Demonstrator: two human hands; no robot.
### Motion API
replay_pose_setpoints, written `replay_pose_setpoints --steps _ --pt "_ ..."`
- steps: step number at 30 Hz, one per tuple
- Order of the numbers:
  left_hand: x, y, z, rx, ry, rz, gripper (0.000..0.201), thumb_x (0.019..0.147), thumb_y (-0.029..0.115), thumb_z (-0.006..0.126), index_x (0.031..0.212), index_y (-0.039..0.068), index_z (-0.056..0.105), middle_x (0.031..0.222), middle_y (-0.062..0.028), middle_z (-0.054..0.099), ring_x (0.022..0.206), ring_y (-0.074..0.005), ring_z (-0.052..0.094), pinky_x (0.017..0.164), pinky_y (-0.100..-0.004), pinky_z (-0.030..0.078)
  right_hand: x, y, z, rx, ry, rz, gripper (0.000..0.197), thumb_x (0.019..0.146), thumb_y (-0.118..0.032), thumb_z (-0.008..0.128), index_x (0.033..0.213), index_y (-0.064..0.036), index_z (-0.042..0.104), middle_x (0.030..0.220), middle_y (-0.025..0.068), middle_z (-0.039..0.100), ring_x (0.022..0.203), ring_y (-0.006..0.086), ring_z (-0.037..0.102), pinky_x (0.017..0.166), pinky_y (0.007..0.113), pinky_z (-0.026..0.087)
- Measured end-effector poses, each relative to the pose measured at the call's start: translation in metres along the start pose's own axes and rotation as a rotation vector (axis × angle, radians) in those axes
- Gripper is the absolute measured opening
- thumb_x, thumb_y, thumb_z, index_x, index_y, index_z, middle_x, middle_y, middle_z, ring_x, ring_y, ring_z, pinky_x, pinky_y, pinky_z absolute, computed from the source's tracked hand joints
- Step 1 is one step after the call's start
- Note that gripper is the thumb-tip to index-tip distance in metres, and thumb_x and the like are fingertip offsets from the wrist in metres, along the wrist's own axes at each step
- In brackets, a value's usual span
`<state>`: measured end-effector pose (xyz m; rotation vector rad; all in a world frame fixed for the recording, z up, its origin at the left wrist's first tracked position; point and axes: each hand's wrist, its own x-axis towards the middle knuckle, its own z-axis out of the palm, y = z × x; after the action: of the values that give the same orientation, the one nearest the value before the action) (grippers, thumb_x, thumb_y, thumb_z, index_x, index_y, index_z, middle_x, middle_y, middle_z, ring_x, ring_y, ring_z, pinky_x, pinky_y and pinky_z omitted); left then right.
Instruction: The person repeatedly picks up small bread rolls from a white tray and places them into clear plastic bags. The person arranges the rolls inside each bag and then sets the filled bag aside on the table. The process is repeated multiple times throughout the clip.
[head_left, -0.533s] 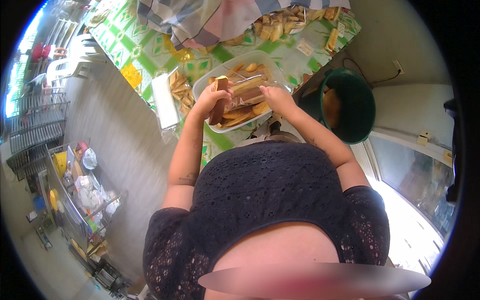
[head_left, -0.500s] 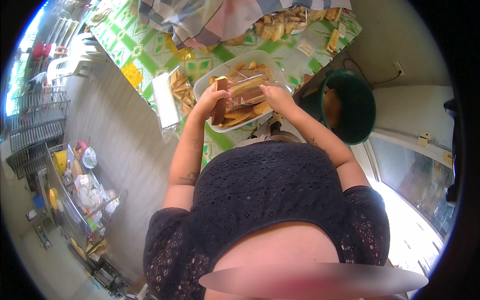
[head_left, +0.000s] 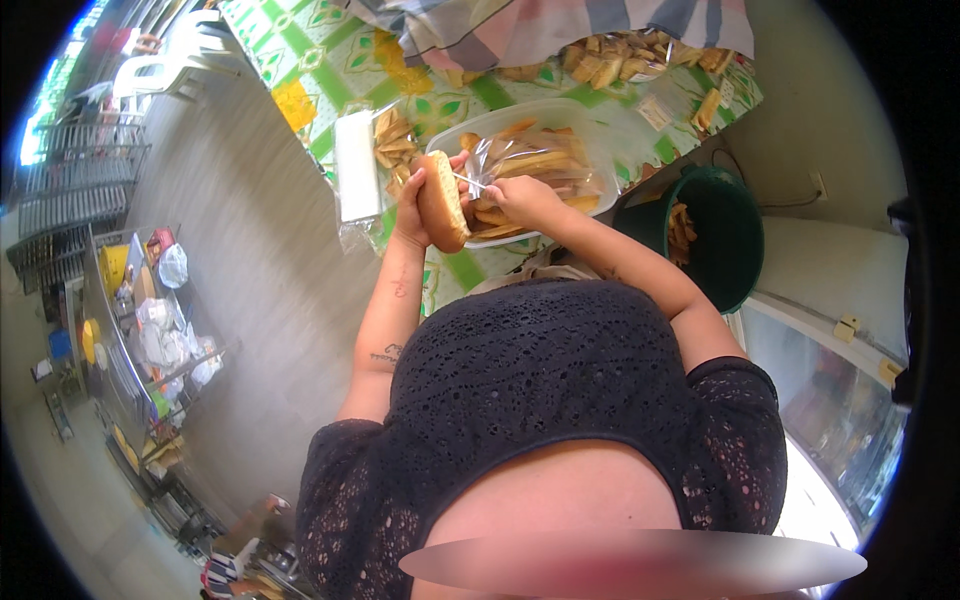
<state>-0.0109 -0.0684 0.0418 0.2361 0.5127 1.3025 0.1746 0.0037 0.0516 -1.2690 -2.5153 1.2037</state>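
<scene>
Left hand (head_left: 412, 208): clamped on bread loaf (head_left: 440, 205), long axis steep, upper left to lower right, cut face rightward. Right hand (head_left: 525, 202): fingers closed on thin pale stick (head_left: 470, 181). Loaf at left rim of clear tub (head_left: 592, 140); open tablecloth (head_left: 462, 268) between tub and person.

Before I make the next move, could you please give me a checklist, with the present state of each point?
1. Brown-crusted, pale-sided bread piece gripped by left hand: ok.
2. Thin, pale, stick-like tool held in right hand: ok.
3. Left fingertips clear of the tool's far end: cannot tell; they look close.
4. Clear rectangular plastic container resting on green-and-white patterned tablecloth: ok.
5. Container free of crinkled transparent plastic: not ok.
</scene>
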Motion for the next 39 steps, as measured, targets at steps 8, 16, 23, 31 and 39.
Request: replay_pose_setpoints --steps 8,16,23,31,39 --pt "-0.029 0.014 0.033 0.188 0.531 0.434 0.055 0.088 0.044 0.051 0.127 0.007 0.041 0.107 -0.0121 0.056 0.095 -0.0233 0.056 0.087 -0.0386 0.046 0.014 -0.067 0.013 0.552 -0.143 -0.439 0.063 0.074 -0.019 0.069 0.127 -0.0041 0.037 0.109 0.0177 0.054 0.101 0.0321 0.053 0.088 0.037 0.043" --pt "-0.113 0.071 0.037 1.014 0.860 0.677 0.039 0.092 0.033 0.049 0.112 0.001 0.056 0.104 -0.0092 0.061 0.076 -0.0132 0.063 0.061 -0.0242 0.051 0.028 -0.077 0.002 0.407 -0.233 -0.448 0.037 0.081 -0.014 0.055 0.116 -0.0030 0.046 0.088 0.0105 0.056 0.075 0.0201 0.058 0.067 0.030 0.048" --pt "-0.082 0.054 -0.073 1.496 1.144 0.266 0.019 0.081 0.014 0.054 0.092 0.004 0.066 0.086 -0.0174 0.065 0.075 -0.0262 0.064 0.067 -0.0353 0.051 0.029 -0.029 -0.012 0.842 -0.332 0.105 0.038 0.094 -0.024 0.040 0.126 -0.0049 0.040 0.071 0.0054 0.055 0.049 0.0091 0.050 0.044 0.022 0.042" --pt "0.023 -0.004 -0.120 1.888 0.773 -0.211 0.038 0.076 0.010 0.050 0.114 0.009 0.055 0.135 -0.0253 0.036 0.112 -0.0371 0.051 0.092 -0.0407 0.043 0.026 0.026 -0.028 0.988 -0.277 0.410 0.038 0.092 -0.031 0.040 0.119 -0.0057 0.046 0.071 0.0071 0.059 0.045 0.0109 0.051 0.040 0.022 0.042" --pt "0.059 -0.026 -0.030 1.860 0.355 0.125 0.070 0.066 0.023 0.072 0.124 -0.003 0.041 0.130 -0.0229 0.040 0.118 -0.0391 0.043 0.100 -0.0414 0.036 -0.023 0.130 -0.152 0.554 0.177 0.543 0.035 0.085 -0.024 0.043 0.114 -0.0105 0.058 0.068 0.0038 0.055 0.042 0.0112 0.049 0.040 0.024 0.041"
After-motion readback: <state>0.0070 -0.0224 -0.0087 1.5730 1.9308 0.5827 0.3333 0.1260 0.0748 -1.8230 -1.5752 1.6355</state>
